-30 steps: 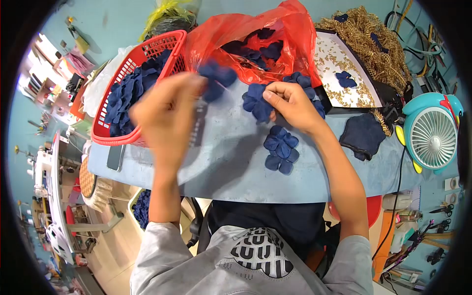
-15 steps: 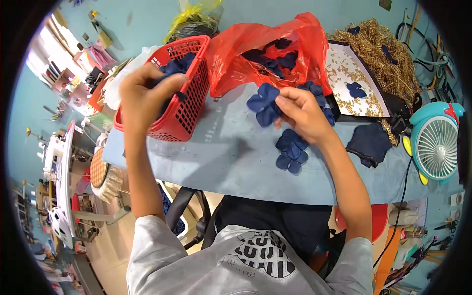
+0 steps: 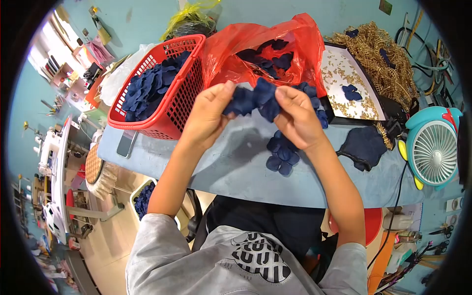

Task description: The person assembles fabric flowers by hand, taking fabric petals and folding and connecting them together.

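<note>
Over the table, my left hand (image 3: 209, 115) pinches a navy fabric flower (image 3: 240, 102) between thumb and fingers. My right hand (image 3: 299, 118) grips another navy fabric flower (image 3: 266, 98) by its edge. The two flowers meet or overlap between the hands; I cannot tell whether they are joined. Just below my right hand, more navy flowers (image 3: 282, 156) lie on the blue tabletop (image 3: 226, 174). Others are partly hidden behind that hand. To the left stands a red plastic basket (image 3: 184, 103) heaped with navy fabric pieces (image 3: 152, 87).
Behind my hands sits a red plastic bag (image 3: 223, 54) with navy pieces inside. Rightward are a black-edged white tray (image 3: 337, 55) of small gold bits, gold trim (image 3: 376, 54), a navy pad (image 3: 365, 145) and a teal fan (image 3: 435, 152). A phone (image 3: 126, 144) lies beside the basket.
My left hand has moved right, from over the basket to beside my right hand, and now holds a navy flower. The right hand keeps its flower; the view has shifted slightly.
</note>
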Tool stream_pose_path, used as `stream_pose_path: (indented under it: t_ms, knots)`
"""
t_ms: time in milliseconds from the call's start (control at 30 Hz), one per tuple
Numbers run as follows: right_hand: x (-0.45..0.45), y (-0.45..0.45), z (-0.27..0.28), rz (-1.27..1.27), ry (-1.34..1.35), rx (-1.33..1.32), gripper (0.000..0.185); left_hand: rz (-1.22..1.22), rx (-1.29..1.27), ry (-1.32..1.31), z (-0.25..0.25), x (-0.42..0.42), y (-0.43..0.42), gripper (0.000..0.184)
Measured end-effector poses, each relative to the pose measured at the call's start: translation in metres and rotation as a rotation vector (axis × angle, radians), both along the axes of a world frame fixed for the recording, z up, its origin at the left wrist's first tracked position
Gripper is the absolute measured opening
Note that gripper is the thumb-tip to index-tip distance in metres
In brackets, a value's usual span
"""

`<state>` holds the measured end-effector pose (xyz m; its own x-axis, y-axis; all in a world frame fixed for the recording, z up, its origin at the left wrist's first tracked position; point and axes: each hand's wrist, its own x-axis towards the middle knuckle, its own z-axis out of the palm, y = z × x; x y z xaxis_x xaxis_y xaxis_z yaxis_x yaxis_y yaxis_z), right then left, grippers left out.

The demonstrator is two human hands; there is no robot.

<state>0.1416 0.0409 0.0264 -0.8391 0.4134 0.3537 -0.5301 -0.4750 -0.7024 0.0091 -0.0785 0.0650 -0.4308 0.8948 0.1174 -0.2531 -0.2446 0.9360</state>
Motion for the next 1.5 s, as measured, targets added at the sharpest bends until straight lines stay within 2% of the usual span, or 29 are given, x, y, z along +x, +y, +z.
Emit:
stream_pose_path:
  t_ms: [67,133,167,233,267,333,367,433,467,600,633,667,700,733,767,800,900,933,1033,1100,1167,1233,1433,1500]
  knots:
    - [0.006,0.007,0.006,-0.032,0.022,-0.067,0.019,0.104,0.037,0.015,-0.006,-0.014,-0.002,0.022]
    - [0.009,0.017,0.004,-0.056,0.056,-0.158,0.02,0.046,0.095,-0.066,-0.017,-0.044,-0.009,0.021]
    - [0.011,0.02,0.003,-0.007,0.09,-0.156,0.018,0.018,0.131,-0.077,-0.015,-0.047,-0.011,0.021]
    - [0.013,0.023,0.004,0.094,0.159,-0.145,0.017,0.054,0.048,0.036,-0.004,-0.023,-0.014,0.015]
    - [0.014,0.019,0.006,0.148,0.188,-0.106,0.018,-0.055,0.027,0.063,-0.007,-0.02,-0.014,0.008]
    - [0.013,0.008,0.009,0.144,0.151,-0.061,0.019,-0.131,-0.065,0.131,-0.005,-0.001,-0.011,0.019]
    - [0.011,0.004,0.01,0.144,0.134,-0.036,0.019,-0.175,-0.09,0.142,0.001,0.01,-0.011,0.032]
    - [0.009,0.004,0.008,0.143,0.094,0.005,0.02,-0.237,-0.073,0.215,0.007,0.011,-0.013,0.032]
    - [0.01,0.005,0.007,0.141,0.064,0.02,0.021,-0.177,-0.123,0.319,0.008,0.007,-0.015,0.023]
    - [0.01,0.008,0.004,0.129,-0.021,0.034,0.017,0.226,-0.078,0.668,0.038,-0.024,-0.035,0.015]
    - [0.01,0.01,0.004,0.127,-0.05,0.033,0.016,0.414,0.021,0.946,0.049,-0.042,-0.037,0.014]
    - [0.009,0.007,0.007,0.075,-0.141,0.017,0.015,0.591,0.001,0.984,0.059,-0.058,-0.037,0.017]
    - [0.008,0.007,0.004,0.052,-0.19,0.033,0.015,0.778,0.104,1.271,0.07,-0.083,-0.032,0.02]
    - [0.004,0.009,0.0,0.029,-0.24,0.049,0.015,0.865,0.03,1.394,0.083,-0.1,-0.028,0.022]
    - [0.002,0.01,-0.003,0.006,-0.291,0.065,0.015,0.863,0.062,1.518,0.089,-0.126,-0.019,0.021]
    - [0.001,0.008,-0.004,0.013,-0.298,0.072,0.016,0.772,-0.162,1.594,0.097,-0.145,-0.012,0.03]
    - [0.001,0.002,0.003,0.004,-0.33,0.127,0.019,0.476,-0.582,1.674,0.1,-0.166,0.003,0.038]
    - [0.002,0.003,0.003,0.018,-0.321,0.147,0.023,0.591,-0.793,1.845,0.095,-0.165,0.007,0.043]
    - [0.004,0.007,0.002,-0.01,-0.318,0.146,0.025,1.096,0.079,2.141,0.083,-0.112,0.011,0.04]
    - [0.004,0.008,0.004,-0.037,-0.322,0.155,0.025,0.723,0.282,1.743,0.079,-0.047,0.006,0.025]
    - [0.004,0.008,0.003,-0.047,-0.313,0.171,0.025,0.445,0.186,1.432,0.052,-0.005,0.008,0.018]
    - [0.004,0.009,0.003,-0.053,-0.284,0.207,0.024,0.258,0.198,1.336,0.02,0.009,0.017,0.02]
    - [0.0,0.01,0.0,-0.183,-0.279,0.212,0.028,0.265,0.239,1.153,-0.011,0.01,0.038,0.028]
    - [-0.002,0.008,-0.004,-0.194,-0.257,0.161,0.028,0.276,0.272,1.192,-0.019,0.005,0.037,0.032]
